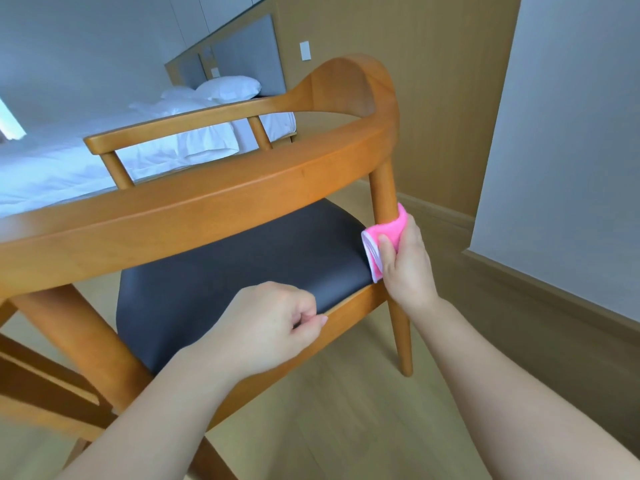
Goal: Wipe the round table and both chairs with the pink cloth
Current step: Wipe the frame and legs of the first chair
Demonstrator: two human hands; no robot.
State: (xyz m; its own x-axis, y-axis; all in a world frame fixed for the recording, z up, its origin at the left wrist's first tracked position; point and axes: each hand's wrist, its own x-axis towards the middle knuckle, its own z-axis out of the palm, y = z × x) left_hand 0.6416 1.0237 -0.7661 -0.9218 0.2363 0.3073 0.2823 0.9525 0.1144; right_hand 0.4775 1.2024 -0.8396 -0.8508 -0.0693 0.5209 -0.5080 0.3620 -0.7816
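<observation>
One chair (214,202) fills the view, made of wood with a dark padded seat (242,268). The right hand (405,268) holds the pink cloth (384,237) wrapped around the rear upright post (382,192), just above the seat; its fingers are curled around cloth and post together, and the thumb presses on the front of the cloth. The left hand (266,327) hovers in front of the seat edge with the fingers curled loosely inward, and it holds nothing that I can see.

I judge the cloth to be soft and light, so it folds easily around the round post and can slide along it with a gentle squeeze. It should be taken in the palm, with the folded layers kept together, otherwise a loose edge can hang free. The chair looks stiff and rather heavy, and its smooth varnish is probably a little slippery. To steady it, the curved armrest (173,123) seems the best place to take hold
</observation>
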